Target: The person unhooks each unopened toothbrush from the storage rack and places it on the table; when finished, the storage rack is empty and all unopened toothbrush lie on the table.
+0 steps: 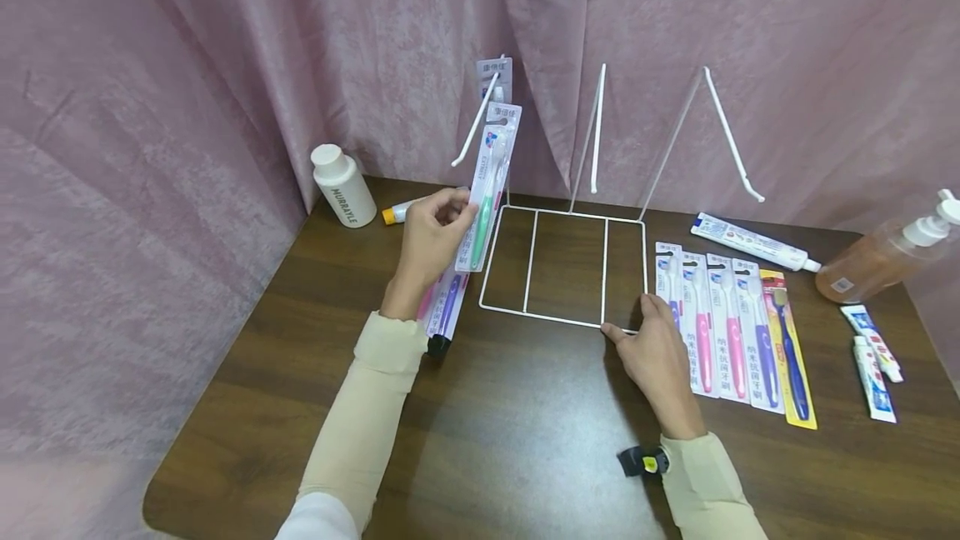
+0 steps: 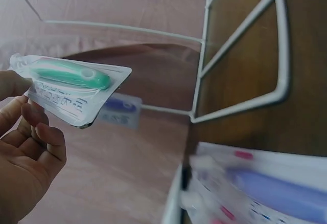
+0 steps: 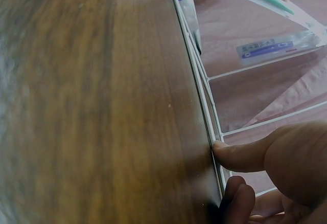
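Observation:
My left hand point(image 1: 435, 232) pinches a packaged toothbrush point(image 1: 487, 190) with a green handle by the edge of its pack, holding it upright at the left prong of a white wire rack point(image 1: 562, 319). Another toothbrush pack point(image 1: 491, 69) hangs on that prong, behind the green one; its purple handle point(image 2: 120, 104) shows in the left wrist view. With thumb and fingers, my right hand point(image 1: 656, 352) grips the front right corner of the rack's base. In the right wrist view the thumb point(image 3: 245, 152) lies against the wire. The middle prong point(image 1: 597, 132) and right prong point(image 1: 731, 136) are bare.
Packed toothbrushes point(image 1: 727, 327) lie in a row right of the rack, below a toothpaste tube point(image 1: 753, 242). Farther right are a pump bottle point(image 1: 870, 261) and two small tubes point(image 1: 873, 377). A white bottle point(image 1: 345, 187), yellow-capped tube point(image 1: 397, 212) and more packs point(image 1: 446, 307) are left.

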`<act>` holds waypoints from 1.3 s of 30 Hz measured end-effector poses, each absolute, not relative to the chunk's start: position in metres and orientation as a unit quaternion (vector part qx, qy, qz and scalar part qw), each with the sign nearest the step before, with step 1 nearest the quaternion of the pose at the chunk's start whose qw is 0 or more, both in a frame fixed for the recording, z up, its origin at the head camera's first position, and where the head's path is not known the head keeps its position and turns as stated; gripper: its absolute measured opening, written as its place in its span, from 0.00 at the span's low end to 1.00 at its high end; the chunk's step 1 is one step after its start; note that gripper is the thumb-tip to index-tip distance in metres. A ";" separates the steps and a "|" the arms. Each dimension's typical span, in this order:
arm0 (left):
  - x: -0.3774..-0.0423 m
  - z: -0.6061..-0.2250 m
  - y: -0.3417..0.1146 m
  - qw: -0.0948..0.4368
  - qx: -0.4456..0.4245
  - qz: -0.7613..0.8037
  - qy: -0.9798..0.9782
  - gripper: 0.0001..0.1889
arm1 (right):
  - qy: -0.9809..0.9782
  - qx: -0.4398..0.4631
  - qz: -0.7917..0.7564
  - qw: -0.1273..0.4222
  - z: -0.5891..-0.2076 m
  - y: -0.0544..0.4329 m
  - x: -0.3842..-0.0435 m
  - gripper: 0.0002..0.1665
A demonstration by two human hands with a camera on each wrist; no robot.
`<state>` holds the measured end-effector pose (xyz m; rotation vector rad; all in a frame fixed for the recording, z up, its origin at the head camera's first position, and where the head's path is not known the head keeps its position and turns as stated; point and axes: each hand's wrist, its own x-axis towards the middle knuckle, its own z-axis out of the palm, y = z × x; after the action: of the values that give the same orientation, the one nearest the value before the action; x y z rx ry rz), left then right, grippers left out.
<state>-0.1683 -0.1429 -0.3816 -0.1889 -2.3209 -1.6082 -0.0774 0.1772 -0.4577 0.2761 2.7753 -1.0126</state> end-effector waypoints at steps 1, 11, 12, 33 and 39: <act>-0.166 -0.384 -0.145 0.152 -0.059 -0.560 -0.812 0.10 | 0.932 0.092 -0.340 0.084 -0.458 0.177 -0.077 0.56; -0.146 -0.409 -0.172 0.137 -0.018 -0.564 -0.814 0.11 | 0.931 0.096 -0.346 0.069 -0.464 0.186 -0.079 0.57; -0.144 -0.411 -0.175 0.139 -0.017 -0.563 -0.815 0.11 | 0.931 0.095 -0.346 0.063 -0.466 0.188 -0.079 0.57; -0.129 -0.439 -0.240 0.068 0.060 -0.476 -0.875 0.13 | 0.931 0.091 -0.343 0.083 -0.458 0.180 -0.078 0.56; -0.129 -0.443 -0.248 0.043 0.076 -0.455 -0.886 0.14 | 0.930 0.087 -0.349 0.069 -0.460 0.178 -0.077 0.55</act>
<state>-0.1291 -0.2479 -0.4428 0.2337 -2.7106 -1.3915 -0.0774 0.1781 -0.4601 0.2632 2.8007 -1.0519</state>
